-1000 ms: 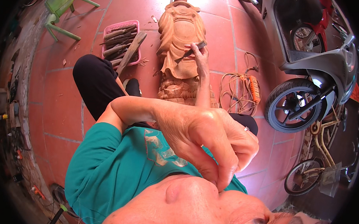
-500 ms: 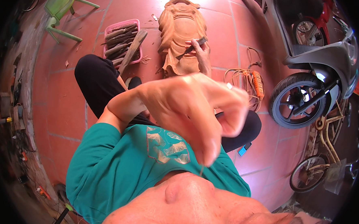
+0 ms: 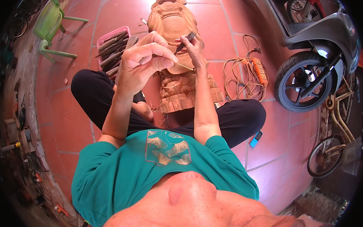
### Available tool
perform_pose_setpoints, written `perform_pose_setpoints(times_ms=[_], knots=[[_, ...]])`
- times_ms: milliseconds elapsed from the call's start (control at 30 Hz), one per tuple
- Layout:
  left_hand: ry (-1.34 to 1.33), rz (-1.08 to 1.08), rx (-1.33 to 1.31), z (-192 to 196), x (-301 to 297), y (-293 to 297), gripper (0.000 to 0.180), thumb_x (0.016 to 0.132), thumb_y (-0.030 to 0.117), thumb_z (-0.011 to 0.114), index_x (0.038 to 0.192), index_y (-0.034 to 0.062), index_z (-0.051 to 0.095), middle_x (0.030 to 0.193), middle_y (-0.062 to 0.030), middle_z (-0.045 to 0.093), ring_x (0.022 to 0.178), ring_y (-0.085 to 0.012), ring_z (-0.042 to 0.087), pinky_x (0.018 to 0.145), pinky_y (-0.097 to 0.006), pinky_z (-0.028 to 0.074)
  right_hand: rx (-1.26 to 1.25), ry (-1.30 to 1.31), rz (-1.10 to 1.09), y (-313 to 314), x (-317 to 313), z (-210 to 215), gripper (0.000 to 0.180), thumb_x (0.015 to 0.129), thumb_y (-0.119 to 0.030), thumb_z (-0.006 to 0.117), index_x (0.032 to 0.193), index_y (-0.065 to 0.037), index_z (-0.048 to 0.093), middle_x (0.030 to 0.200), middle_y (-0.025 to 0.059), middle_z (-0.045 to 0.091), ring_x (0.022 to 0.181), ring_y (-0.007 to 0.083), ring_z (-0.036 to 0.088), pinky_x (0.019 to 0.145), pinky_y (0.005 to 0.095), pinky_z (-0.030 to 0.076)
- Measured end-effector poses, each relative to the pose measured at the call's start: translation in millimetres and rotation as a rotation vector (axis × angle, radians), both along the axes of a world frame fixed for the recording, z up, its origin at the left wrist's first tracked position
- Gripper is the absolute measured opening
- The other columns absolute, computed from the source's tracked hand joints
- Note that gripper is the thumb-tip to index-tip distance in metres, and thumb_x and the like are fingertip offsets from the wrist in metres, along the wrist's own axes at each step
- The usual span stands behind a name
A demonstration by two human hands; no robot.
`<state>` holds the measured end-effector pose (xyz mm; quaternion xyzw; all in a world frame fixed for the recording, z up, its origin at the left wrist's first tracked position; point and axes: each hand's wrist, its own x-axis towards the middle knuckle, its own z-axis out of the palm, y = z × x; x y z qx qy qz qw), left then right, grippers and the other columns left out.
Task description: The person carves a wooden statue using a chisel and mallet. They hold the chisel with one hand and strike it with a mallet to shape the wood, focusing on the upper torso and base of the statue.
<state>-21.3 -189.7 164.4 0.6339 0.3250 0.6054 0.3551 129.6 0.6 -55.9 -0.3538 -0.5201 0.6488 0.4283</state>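
Observation:
My left hand (image 3: 145, 60) is raised over my lap, thumb and fingers pinched on a thin pale stick (image 3: 186, 67) that points to the right. My right hand (image 3: 193, 50) grips a dark chisel-like tool (image 3: 189, 36), its narrow end slanting down and left over the wooden statue (image 3: 174, 24). This carved brown figure lies on the floor in front of me, its round belly and robe folds facing up. Its carved base (image 3: 182, 95) reaches close to my crossed legs. My left hand hides part of the statue's left side.
Left of the statue, a pink basket (image 3: 126, 30) holds several dark-handled tools. An orange power strip (image 3: 259, 71) with a coiled cord lies right. Further out are a scooter wheel (image 3: 301, 93), a small bicycle (image 3: 329, 156) and a green chair (image 3: 49, 20). A phone (image 3: 255, 139) lies beside my right knee.
My left hand has moved from close to my face out toward the statue, still pinching the thin stick. The right hand keeps its tool over the statue. The view has shifted slightly.

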Motion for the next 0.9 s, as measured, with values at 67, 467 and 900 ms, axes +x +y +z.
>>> perform_pose_setpoints(times_ms=[67, 467, 900], knots=[[-0.029, 0.018, -0.034, 1.8, 0.4, -3.8, 0.014, 0.086, 0.011, 0.079, 0.09, -0.0014, 0.072, 0.092, -0.0033, 0.054, 0.086, -0.0136, 0.05, 0.077, -0.029, 0.042, 0.0, 0.006, -0.002, 0.3, 0.9, -1.9, 0.029, 0.099, -0.033, 0.071, 0.107, -0.005, 0.067, 0.098, 0.0069, 0.076, 0.079, 0.0107, 0.07, 0.066, 0.0272, 0.058], [-0.137, -0.328, 0.349, 27.0, -8.9, -29.0, 0.015, 0.087, 0.021, 0.078, 0.082, 0.0071, 0.076, 0.084, -0.0006, 0.052, 0.076, -0.0187, 0.049, 0.068, -0.035, 0.039, 0.005, -0.011, -0.018, -1.7, 2.1, 1.8, 0.026, 0.097, -0.033, 0.073, 0.103, -0.008, 0.069, 0.097, 0.005, 0.076, 0.081, 0.0091, 0.07, 0.065, 0.0239, 0.057], [-0.333, -0.611, 0.238, 33.0, 34.6, -63.4, 0.016, 0.086, 0.02, 0.074, 0.08, 0.0055, 0.077, 0.082, -0.0041, 0.064, 0.074, -0.022, 0.059, 0.069, -0.037, 0.045, 0.045, -0.071, 0.043, -4.9, 7.9, 2.3, 0.026, 0.096, -0.028, 0.075, 0.109, -0.005, 0.069, 0.099, 0.0057, 0.074, 0.088, 0.0131, 0.07, 0.067, 0.0273, 0.058]])
